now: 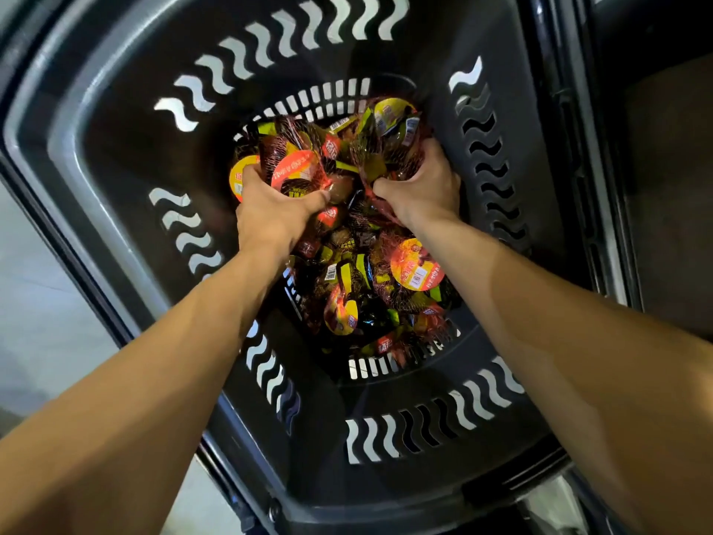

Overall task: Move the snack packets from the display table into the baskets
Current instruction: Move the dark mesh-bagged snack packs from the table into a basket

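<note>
Red-netted snack packets with round orange labels lie heaped in the deep dark-grey slotted plastic basket, our left hand and right hand each clenched round a bunch, so we fear they may snag and lift out on release.

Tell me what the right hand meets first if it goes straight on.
The right hand, pointing down into the basket, would first press into the snack packets it grips, then probably the pile beneath; depth is hard to judge.
</note>
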